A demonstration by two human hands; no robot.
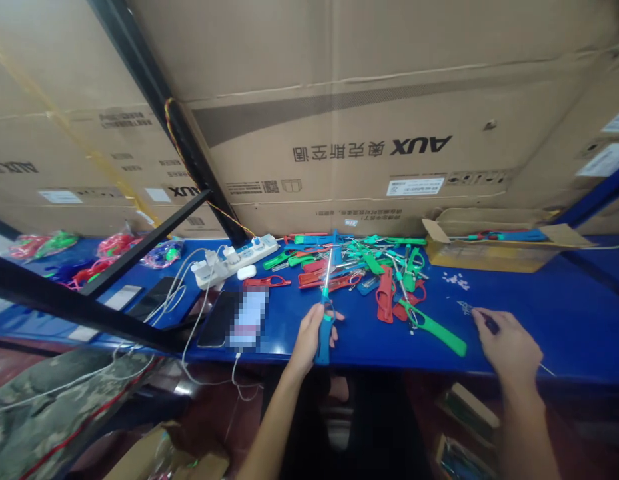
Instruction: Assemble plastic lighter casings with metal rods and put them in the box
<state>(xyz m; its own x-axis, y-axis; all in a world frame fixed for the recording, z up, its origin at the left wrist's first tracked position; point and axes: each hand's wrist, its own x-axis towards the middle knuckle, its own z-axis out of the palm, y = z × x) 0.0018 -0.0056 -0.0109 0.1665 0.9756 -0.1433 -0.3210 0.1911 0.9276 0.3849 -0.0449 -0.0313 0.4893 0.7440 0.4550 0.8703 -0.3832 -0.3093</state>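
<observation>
My left hand (309, 337) is closed around a blue lighter (324, 340), whose metal tube points up toward the pile. My right hand (506, 343) rests low over the blue tabletop at the right, fingers curled, with a small dark object (492, 325) showing between them. Just beyond its fingertips lie small clear or silvery pieces (464, 307). Between my hands a green lighter (442, 333) lies near the front edge. Behind it spreads a pile of red, green and blue lighters (372, 262).
An open carton (489, 253) holding lighters stands at the back right, near small white bits (456, 281). Left are a power strip (234, 261), a phone (246, 319), cables and a black metal frame (139, 240). Large cardboard boxes (364, 100) back the table (284, 333).
</observation>
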